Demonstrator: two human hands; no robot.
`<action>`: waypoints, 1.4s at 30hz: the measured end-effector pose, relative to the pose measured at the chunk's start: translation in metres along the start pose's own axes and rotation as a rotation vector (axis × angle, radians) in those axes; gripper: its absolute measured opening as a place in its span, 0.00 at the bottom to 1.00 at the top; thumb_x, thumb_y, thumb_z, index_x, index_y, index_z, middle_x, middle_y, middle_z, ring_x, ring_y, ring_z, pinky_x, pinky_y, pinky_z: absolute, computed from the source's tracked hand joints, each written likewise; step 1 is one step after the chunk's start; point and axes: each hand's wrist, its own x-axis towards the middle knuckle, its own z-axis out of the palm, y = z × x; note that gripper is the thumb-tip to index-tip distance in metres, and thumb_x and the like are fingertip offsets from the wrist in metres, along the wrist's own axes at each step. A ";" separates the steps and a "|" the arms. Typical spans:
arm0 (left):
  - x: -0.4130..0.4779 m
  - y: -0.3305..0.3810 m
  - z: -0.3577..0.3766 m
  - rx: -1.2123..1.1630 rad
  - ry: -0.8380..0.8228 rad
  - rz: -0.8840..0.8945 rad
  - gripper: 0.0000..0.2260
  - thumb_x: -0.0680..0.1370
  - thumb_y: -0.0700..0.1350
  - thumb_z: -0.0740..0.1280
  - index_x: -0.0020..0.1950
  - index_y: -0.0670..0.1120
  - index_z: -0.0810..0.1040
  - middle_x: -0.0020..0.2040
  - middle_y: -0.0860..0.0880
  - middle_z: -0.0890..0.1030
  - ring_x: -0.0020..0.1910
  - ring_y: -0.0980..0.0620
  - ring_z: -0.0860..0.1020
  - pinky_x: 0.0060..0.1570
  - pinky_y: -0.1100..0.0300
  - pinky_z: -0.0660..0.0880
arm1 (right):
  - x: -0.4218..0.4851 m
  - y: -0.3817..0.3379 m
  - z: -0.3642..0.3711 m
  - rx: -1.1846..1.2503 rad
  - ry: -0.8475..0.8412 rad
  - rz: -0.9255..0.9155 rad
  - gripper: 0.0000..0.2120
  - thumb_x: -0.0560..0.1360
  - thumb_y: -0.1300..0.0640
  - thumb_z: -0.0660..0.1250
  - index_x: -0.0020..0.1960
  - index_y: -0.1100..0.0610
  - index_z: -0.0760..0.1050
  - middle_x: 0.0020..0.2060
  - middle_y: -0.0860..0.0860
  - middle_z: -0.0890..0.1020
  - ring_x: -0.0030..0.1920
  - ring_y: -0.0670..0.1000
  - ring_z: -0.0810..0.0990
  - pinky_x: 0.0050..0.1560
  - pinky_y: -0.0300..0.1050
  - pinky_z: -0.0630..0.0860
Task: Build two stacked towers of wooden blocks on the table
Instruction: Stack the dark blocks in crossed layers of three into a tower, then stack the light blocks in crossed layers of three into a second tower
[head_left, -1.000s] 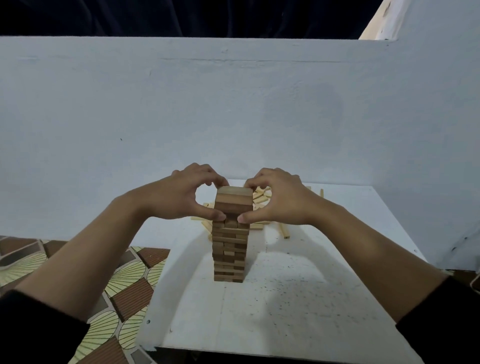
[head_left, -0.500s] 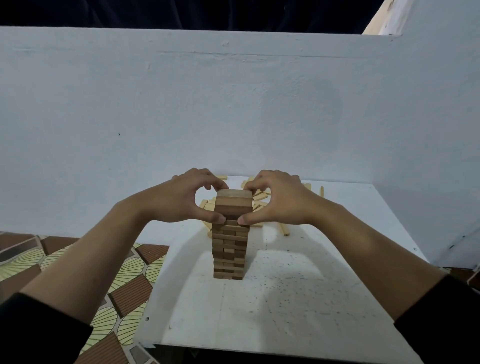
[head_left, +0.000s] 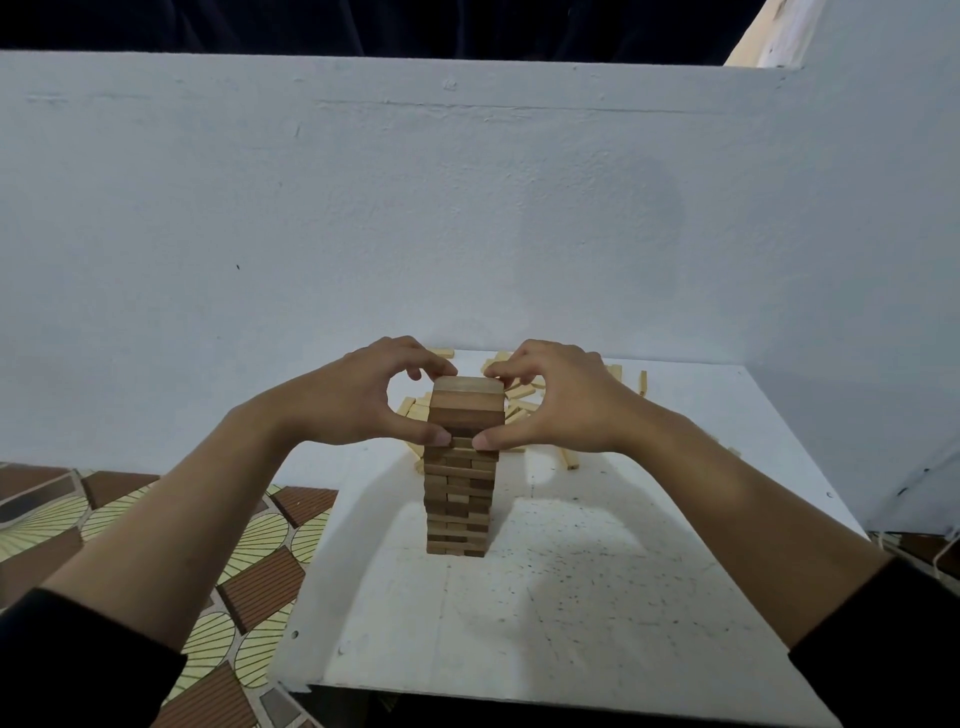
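At frame centre, our left hand (head_left: 358, 402) and right hand (head_left: 563, 402) curl their fingers (head_left: 421, 356) round the top layers of the tower (head_left: 460, 483) standing on the surface (head_left: 571, 597). We judge an even squeeze best (gentle, both sides), squaring the layers before we reach for the loose blocks (head_left: 410, 409) behind.

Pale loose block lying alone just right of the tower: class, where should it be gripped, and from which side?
Pinch the pale block at its middle, across its two long sides, from above. It lies flat on the table, long and narrow, with top and sides free; the right hand, now gripping the tower, is nearest.
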 end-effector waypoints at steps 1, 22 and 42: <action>0.000 0.000 0.000 -0.004 0.004 -0.002 0.37 0.61 0.74 0.70 0.67 0.63 0.73 0.60 0.67 0.73 0.62 0.66 0.69 0.53 0.62 0.69 | 0.000 0.000 0.000 0.007 -0.001 0.001 0.38 0.63 0.31 0.76 0.70 0.44 0.75 0.59 0.41 0.76 0.59 0.45 0.73 0.67 0.56 0.65; -0.006 -0.044 0.078 -0.537 0.648 -0.288 0.03 0.82 0.45 0.67 0.50 0.50 0.79 0.47 0.57 0.82 0.46 0.58 0.79 0.45 0.62 0.72 | -0.011 0.091 0.069 0.572 0.519 0.195 0.05 0.80 0.54 0.68 0.48 0.51 0.82 0.45 0.46 0.83 0.47 0.43 0.78 0.44 0.30 0.71; 0.063 -0.138 0.165 0.380 0.188 -0.354 0.55 0.74 0.53 0.76 0.78 0.63 0.30 0.82 0.40 0.51 0.81 0.39 0.50 0.75 0.46 0.51 | 0.088 0.153 0.151 -0.177 0.014 0.105 0.40 0.74 0.25 0.38 0.81 0.42 0.50 0.82 0.49 0.47 0.80 0.52 0.35 0.77 0.64 0.39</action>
